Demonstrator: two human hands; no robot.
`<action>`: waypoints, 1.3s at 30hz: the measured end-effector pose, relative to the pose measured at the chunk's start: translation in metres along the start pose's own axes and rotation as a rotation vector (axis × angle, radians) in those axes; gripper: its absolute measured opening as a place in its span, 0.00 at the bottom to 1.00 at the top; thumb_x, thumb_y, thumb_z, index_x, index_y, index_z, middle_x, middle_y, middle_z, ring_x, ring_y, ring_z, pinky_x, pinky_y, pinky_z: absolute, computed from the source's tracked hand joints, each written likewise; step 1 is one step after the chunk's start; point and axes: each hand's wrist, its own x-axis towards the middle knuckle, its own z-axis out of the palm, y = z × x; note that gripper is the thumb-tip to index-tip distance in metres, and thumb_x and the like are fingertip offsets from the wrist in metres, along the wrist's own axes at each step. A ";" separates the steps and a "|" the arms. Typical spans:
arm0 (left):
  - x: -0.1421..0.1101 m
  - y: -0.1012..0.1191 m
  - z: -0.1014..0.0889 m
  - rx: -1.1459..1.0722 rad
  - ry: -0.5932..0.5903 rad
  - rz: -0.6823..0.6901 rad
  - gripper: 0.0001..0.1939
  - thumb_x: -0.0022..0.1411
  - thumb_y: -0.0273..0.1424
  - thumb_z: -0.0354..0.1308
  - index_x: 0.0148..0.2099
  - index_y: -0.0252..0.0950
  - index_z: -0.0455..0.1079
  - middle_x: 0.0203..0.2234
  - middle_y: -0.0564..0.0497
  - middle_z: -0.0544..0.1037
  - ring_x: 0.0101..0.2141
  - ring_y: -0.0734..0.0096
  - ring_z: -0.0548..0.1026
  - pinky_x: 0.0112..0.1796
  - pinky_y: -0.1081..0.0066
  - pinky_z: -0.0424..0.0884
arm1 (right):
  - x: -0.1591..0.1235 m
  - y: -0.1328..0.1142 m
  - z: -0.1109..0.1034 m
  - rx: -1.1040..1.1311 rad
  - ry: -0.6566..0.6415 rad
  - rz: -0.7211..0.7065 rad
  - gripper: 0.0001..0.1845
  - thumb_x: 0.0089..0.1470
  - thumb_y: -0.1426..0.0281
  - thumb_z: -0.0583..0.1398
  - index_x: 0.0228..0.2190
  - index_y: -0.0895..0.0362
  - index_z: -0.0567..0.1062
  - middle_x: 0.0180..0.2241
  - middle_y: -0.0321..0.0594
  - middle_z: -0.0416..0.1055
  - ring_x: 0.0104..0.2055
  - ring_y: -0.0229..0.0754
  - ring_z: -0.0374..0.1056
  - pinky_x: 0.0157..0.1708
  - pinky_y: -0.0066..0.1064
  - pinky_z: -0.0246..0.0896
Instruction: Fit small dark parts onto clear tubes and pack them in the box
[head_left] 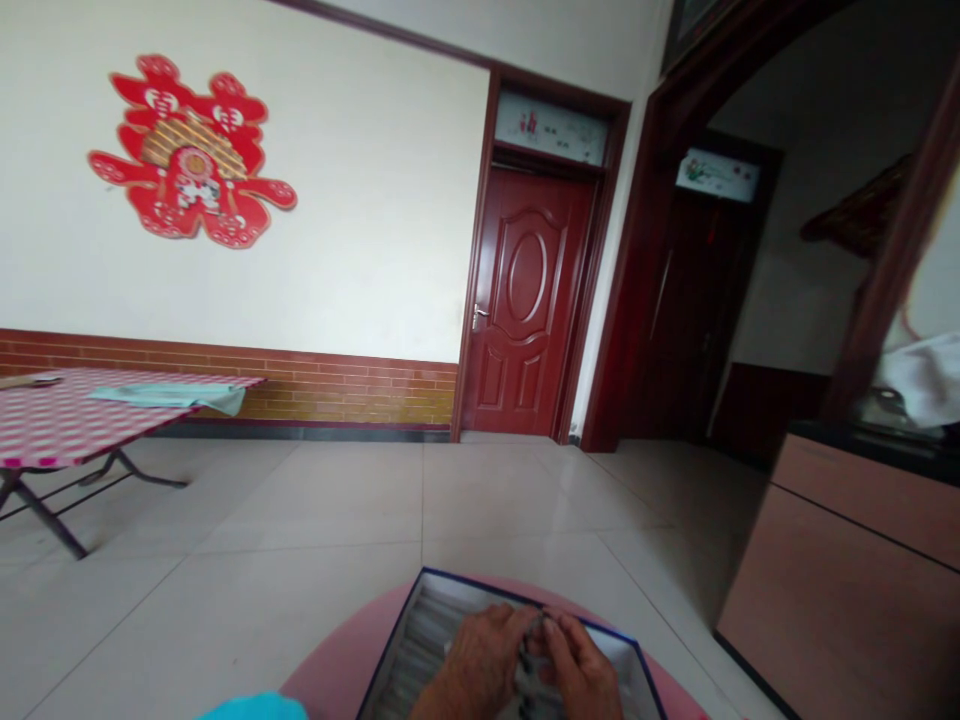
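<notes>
Hands, two, bare: left hand (476,665) and right hand (577,670) close together, both curled in a pinch on a small dark strand (531,650), its exact kind too small to tell. Strand held just above the interior of an open cardboard box (480,588), dark blue along the rim, white inside, lower part cut off by the frame. Rows of white rolled items (420,650) packed along the box's left side. Box resting on a round pink surface (345,660); turquoise fabric (255,708) at the bottom edge of the view, beside the pink rim. Further out, on pale floor tiles (300,500): at left, a folding table (67,425) with red-and-white checked cover, a pale green sheet (169,397) near its far edge, a flat item (30,380) at its left corner. At right, a pinkish-brown cabinet (840,560) with black top, white cloth (922,380) heaped on it. Far wall: red paper-cut ornament (191,150) above brick-pattern wainscot (337,390); red panelled door (526,300) with oval moulding and metal lever handle (480,316)
</notes>
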 end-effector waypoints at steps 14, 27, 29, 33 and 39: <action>0.001 0.007 0.003 0.234 0.172 -0.016 0.13 0.64 0.33 0.41 0.37 0.41 0.67 0.31 0.48 0.70 0.39 0.61 0.64 0.46 0.59 0.55 | -0.005 0.004 0.003 -0.164 0.057 -0.115 0.21 0.46 0.52 0.53 0.16 0.54 0.65 0.14 0.29 0.58 0.19 0.36 0.55 0.21 0.28 0.53; -0.001 0.003 -0.006 0.207 0.168 -0.048 0.14 0.63 0.36 0.42 0.34 0.40 0.68 0.28 0.49 0.71 0.36 0.62 0.65 0.45 0.59 0.54 | -0.004 0.005 0.005 0.094 -0.082 0.047 0.20 0.43 0.54 0.59 0.31 0.57 0.75 0.28 0.38 0.73 0.32 0.41 0.68 0.30 0.29 0.61; -0.001 0.002 -0.006 0.206 0.168 -0.046 0.14 0.64 0.35 0.42 0.34 0.40 0.68 0.28 0.49 0.71 0.36 0.63 0.65 0.45 0.59 0.54 | -0.004 0.006 0.004 0.136 -0.093 0.072 0.21 0.42 0.55 0.60 0.35 0.56 0.74 0.35 0.40 0.74 0.37 0.43 0.69 0.32 0.30 0.62; -0.001 0.001 -0.005 0.206 0.182 -0.044 0.13 0.63 0.34 0.43 0.34 0.41 0.68 0.28 0.50 0.71 0.36 0.64 0.65 0.45 0.60 0.54 | -0.003 0.011 0.004 0.210 -0.073 0.125 0.25 0.43 0.55 0.60 0.42 0.54 0.71 0.43 0.41 0.71 0.40 0.43 0.68 0.32 0.31 0.63; -0.001 0.001 0.001 0.223 0.196 -0.023 0.11 0.62 0.35 0.45 0.33 0.40 0.68 0.27 0.49 0.71 0.35 0.64 0.65 0.44 0.60 0.55 | -0.001 0.016 0.006 0.006 -0.016 0.007 0.22 0.46 0.51 0.55 0.20 0.57 0.71 0.17 0.32 0.65 0.20 0.34 0.61 0.20 0.25 0.54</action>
